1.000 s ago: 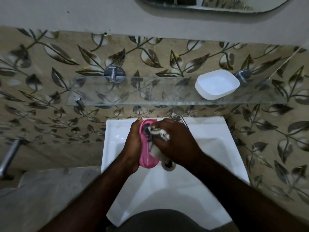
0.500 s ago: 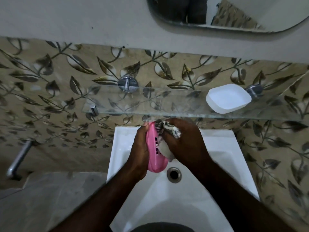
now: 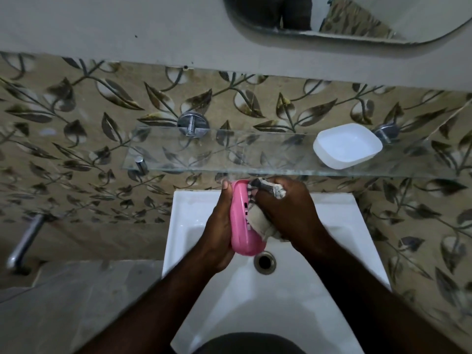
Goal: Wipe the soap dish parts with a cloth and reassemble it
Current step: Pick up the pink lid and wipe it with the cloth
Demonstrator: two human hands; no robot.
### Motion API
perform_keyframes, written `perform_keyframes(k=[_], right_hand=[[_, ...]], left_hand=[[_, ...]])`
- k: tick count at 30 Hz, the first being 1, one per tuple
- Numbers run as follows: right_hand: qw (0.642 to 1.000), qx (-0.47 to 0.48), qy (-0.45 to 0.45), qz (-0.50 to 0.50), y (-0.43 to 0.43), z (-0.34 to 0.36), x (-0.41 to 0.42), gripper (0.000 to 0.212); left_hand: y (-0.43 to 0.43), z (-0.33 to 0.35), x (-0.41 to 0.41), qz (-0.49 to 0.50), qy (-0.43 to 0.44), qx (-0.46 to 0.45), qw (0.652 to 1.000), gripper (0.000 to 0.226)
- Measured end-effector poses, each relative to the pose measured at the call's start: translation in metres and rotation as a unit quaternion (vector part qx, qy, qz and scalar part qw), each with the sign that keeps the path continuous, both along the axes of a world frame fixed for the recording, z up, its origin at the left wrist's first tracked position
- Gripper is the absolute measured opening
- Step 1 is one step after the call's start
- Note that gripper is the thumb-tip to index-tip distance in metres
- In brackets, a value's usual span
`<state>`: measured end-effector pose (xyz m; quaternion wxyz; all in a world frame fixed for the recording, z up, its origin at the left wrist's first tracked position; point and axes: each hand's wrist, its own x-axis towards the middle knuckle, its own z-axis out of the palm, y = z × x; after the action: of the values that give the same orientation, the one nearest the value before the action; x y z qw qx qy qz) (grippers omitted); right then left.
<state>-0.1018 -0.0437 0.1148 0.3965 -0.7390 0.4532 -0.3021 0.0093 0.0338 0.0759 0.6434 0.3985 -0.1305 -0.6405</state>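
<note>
With the fingers (image 3: 225, 187) of the left hand (image 3: 217, 228), grips the pink soap dish part (image 3: 238, 226) from behind, on edge over the white sink (image 3: 332, 226), just above the drain (image 3: 264, 261). With the right hand (image 3: 288, 213), fingers curled, clutches a bunched cloth (image 3: 260, 226) and presses it against the pink part's slotted face. Keeps most slots hidden under the cloth and most left fingers behind the pink part; shows only one tip at its top end. Has the white soap dish base (image 3: 347, 145) open side up at the right end of the glass shelf (image 3: 217, 157), well apart from both hands. Loses the mirror (image 3: 357, 24) partly past the top edge.
</note>
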Motion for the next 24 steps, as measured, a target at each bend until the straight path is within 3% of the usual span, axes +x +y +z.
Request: perform_keyframes(k=[2, 5, 8, 11, 14, 16, 20, 24], right_hand=[[0.991, -0.095, 0.060, 0.075, 0.009, 0.004, 0.002, 0.005], [0.964, -0.147, 0.125, 0.183, 0.036, 0.002, -0.006, 0.028], [0.930, -0.166, 0.176, 0.279, 0.056, 0.003, -0.016, 0.029], [0.940, -0.139, 0.181, 0.253, 0.043, 0.011, -0.011, 0.031], [0.950, -0.202, 0.172, 0.164, 0.028, 0.016, 0.004, 0.038], [0.937, -0.220, 0.177, 0.205, 0.034, 0.015, 0.008, 0.042], [0.881, -0.235, 0.247, 0.329, 0.056, 0.006, -0.018, 0.041], [0.875, -0.240, 0.293, 0.302, 0.032, 0.006, -0.024, 0.039]], left_hand=[[0.001, -0.001, 0.004, -0.001, 0.021, 0.000, 1.000, 0.076], [0.001, -0.006, 0.020, -0.003, 0.019, 0.041, 0.999, 0.085], [0.000, -0.012, 0.029, 0.001, 0.002, 0.056, 0.998, 0.088], [0.002, -0.013, 0.023, -0.015, 0.005, 0.062, 0.998, 0.083], [0.002, -0.014, 0.012, -0.019, 0.021, 0.034, 0.999, 0.064], [0.002, -0.012, 0.014, -0.007, 0.050, 0.038, 0.998, 0.062], [0.003, -0.015, 0.030, 0.005, 0.062, 0.050, 0.997, 0.078], [0.004, -0.020, 0.034, 0.000, 0.072, 0.037, 0.997, 0.077]])
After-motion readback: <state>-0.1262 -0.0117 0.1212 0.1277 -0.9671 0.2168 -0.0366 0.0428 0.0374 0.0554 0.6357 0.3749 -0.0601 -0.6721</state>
